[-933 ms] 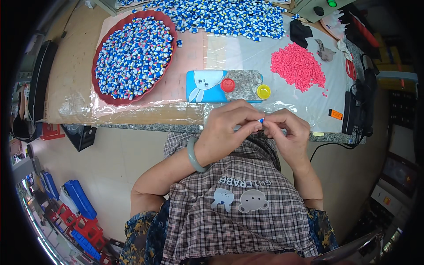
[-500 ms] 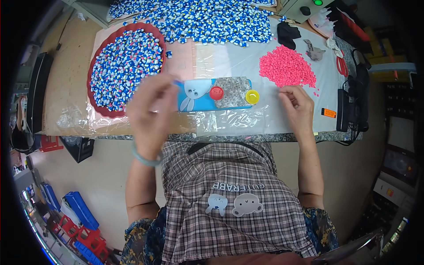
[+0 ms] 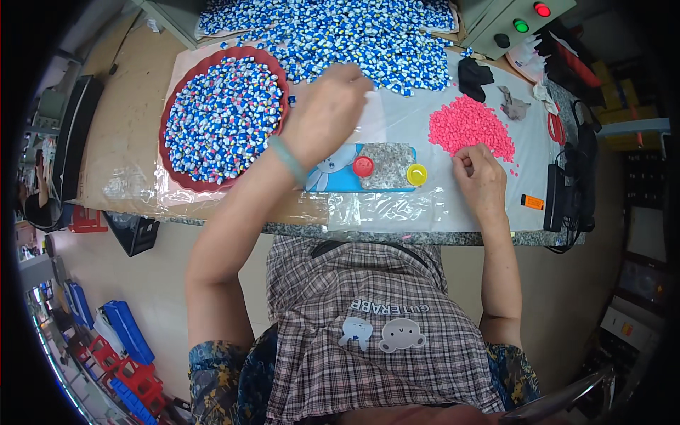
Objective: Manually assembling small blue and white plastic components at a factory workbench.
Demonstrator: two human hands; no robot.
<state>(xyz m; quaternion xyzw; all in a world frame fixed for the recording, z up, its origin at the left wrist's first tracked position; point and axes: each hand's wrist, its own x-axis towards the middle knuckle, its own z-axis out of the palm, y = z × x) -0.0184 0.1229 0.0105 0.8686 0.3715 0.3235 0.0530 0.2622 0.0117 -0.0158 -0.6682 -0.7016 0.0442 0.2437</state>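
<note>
My left hand reaches across the table to the near edge of a wide heap of small blue-and-white pieces. Its fingers are curled together, and what they may hold is hidden. By the near side of a pile of small pink pieces, my right hand has its thumb and fingertips pinched; anything between them is too small to make out. Between the hands lies a blue board with a rabbit picture, a grey speckled slab on it. A red round cap and a yellow round cap sit at the slab's sides.
A red scalloped tray full of blue-and-white pieces, some with pink, stands at the left. Toward the right are a black cloth, a grey scrap, an orange-and-black small box and red-handled scissors. A machine box with lights stands behind.
My left hand has moved from beside the red tray, forward and right to the blue-and-white heap. My right hand stays near the pink pile, fingertips pinched. The whole view has shifted slightly.
</note>
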